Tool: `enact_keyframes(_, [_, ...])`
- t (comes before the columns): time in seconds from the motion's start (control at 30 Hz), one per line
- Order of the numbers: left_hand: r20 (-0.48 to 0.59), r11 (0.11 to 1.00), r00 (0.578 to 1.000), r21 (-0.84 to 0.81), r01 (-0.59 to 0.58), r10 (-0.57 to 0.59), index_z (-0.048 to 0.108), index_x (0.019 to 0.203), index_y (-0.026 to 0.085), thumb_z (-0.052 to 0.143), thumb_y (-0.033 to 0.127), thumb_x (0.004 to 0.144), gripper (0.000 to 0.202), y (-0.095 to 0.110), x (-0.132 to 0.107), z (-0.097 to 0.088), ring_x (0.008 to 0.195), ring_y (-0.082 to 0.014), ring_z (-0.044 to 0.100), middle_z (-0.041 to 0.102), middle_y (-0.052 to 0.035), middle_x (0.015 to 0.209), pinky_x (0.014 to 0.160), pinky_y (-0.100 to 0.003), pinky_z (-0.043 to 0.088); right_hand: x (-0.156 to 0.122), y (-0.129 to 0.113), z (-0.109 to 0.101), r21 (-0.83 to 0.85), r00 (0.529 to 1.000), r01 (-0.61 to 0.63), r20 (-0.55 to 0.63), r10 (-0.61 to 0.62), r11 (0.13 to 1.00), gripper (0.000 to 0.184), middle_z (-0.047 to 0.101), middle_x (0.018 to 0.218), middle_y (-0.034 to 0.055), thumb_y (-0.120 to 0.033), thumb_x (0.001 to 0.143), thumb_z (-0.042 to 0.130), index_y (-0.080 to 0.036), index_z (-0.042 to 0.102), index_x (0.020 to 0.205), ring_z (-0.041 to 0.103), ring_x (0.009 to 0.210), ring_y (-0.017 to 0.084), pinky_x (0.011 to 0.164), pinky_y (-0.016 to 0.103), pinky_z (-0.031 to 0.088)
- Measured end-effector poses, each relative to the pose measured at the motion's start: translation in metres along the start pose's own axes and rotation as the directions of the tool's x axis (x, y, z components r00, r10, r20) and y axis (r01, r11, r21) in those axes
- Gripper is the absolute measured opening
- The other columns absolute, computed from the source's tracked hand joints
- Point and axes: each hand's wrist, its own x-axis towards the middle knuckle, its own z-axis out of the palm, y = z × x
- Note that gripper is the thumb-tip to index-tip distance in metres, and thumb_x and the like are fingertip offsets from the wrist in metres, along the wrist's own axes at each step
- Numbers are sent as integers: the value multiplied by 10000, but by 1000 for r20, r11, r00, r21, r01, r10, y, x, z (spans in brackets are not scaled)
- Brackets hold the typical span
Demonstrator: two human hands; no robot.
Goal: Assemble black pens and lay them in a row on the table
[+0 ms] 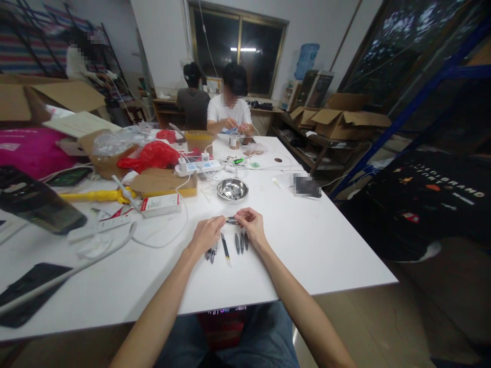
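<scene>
Over the white table [303, 245], my left hand [208, 234] and my right hand [251, 225] face each other with their fingers closed. Between their fingertips is a slender dark and pale pen-like piece [230, 220], partly hidden by the fingers. Below the hands lies a thin black tool [225, 246] with a yellowish band and a pale tip. Several dark, pointed pen-like pieces [241, 243] lie side by side near my right wrist. Several clear and dark slim pieces [211, 252] are beside my left wrist. A round metal dish [232, 189] beyond the hands holds small dark parts.
At the left are a dark bottle [38, 204], a white and red box [161, 205], cables and a black phone-like slab [30, 294]. A power strip [197, 167] and red plastic bags [153, 156] lie farther back. A person [230, 110] sits at the far end.
</scene>
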Motion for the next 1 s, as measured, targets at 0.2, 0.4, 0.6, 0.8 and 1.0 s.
enact_keyframes(0.2, [-4, 999, 1000, 41, -11, 12, 586, 888, 248, 360, 238, 983, 245, -1, -2, -1, 835, -184, 657, 707, -13, 862, 690, -264, 388, -2, -2, 0, -61, 1000, 19, 11, -18, 998, 246, 656, 612, -6, -394, 725, 782, -182, 695, 816, 584, 543, 145, 521, 250, 446])
enact_keyframes(0.4, [-9, 998, 1000, 66, -2, 3, 590, 913, 253, 363, 232, 985, 240, -4, -2, 4, 849, -174, 657, 711, -10, 877, 709, -257, 394, -2, 1, 1, -55, 999, 31, 42, -28, 998, 228, 663, 632, -8, -360, 714, 793, -182, 700, 821, 575, 533, 138, 529, 248, 442])
enact_keyframes(0.6, [-24, 998, 999, 31, -46, 46, 635, 930, 238, 363, 276, 1006, 286, -3, -3, 4, 832, -180, 668, 718, -18, 863, 712, -254, 424, -9, 2, 9, -69, 998, 10, 68, -5, 998, 264, 678, 668, 0, -405, 706, 790, -168, 690, 768, 548, 503, 117, 494, 234, 444])
enact_keyframes(0.8, [-60, 989, 989, -55, -137, 134, 628, 1215, 279, 456, 393, 998, 299, 0, -10, 0, 949, -190, 696, 738, -12, 1110, 813, -271, 485, -13, -1, 4, -132, 995, 17, 103, -4, 991, 329, 609, 544, -9, -472, 770, 738, -172, 653, 667, 493, 479, 118, 499, 238, 400])
enact_keyframes(1.0, [-55, 982, 981, -8, -187, 187, 663, 1146, 272, 402, 346, 1023, 298, -1, -10, 7, 959, -189, 705, 743, -15, 1097, 816, -269, 508, -15, 5, 2, -284, 988, 85, 151, -43, 955, 430, 464, 473, -37, -511, 850, 636, -190, 565, 572, 412, 470, 120, 498, 248, 326])
